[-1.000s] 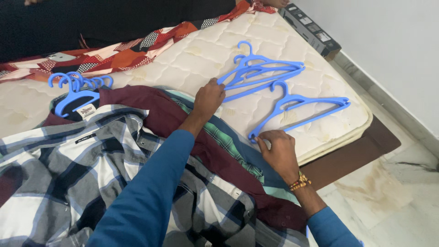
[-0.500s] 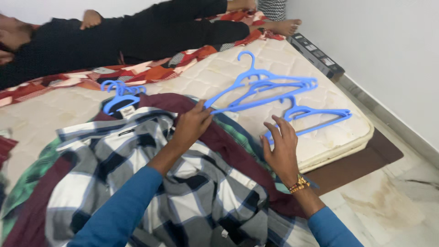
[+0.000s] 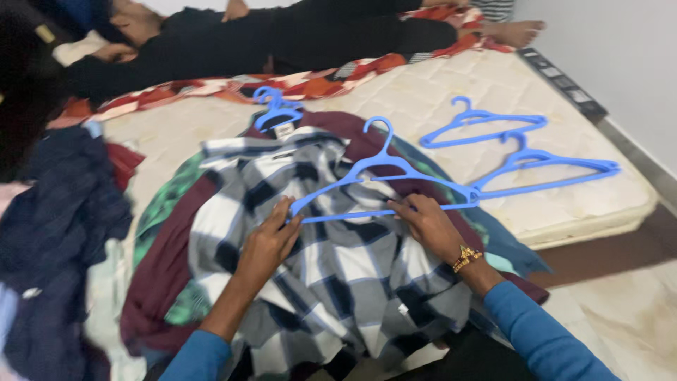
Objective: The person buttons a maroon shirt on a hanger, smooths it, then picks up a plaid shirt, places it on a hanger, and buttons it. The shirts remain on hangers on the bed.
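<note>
Both hands on one blue hanger (image 3: 384,185), held flat over the plaid shirt (image 3: 317,261) (white/grey/black check) at the top of the clothes pile on the mattress (image 3: 564,204). Left hand (image 3: 268,243) pinches the hanger's left end, fingers curled round the lower bar. Right hand (image 3: 430,224) grips the lower bar nr the right end, thumb and fingers closed on it; beaded bracelet (image 3: 465,258) on that wrist. Hook points away from the person, toward the shirt collar.

Under the plaid shirt: maroon garment (image 3: 159,275), green check one (image 3: 163,206), teal/blue edge on the right. More blue hooks (image 3: 276,109) bunched at the collars, already in garments I think, frame's blurry there.

Two spare blue hangers (image 3: 525,152) lie on bare mattress to the right, just beside each other, well apart from the hands. Dark navy clothes heap (image 3: 53,212) at left. Another person in black (image 3: 282,35) lies across the far side of the bed on a red patterned sheet (image 3: 310,83). Floor tiles (image 3: 620,310) bottom right.
</note>
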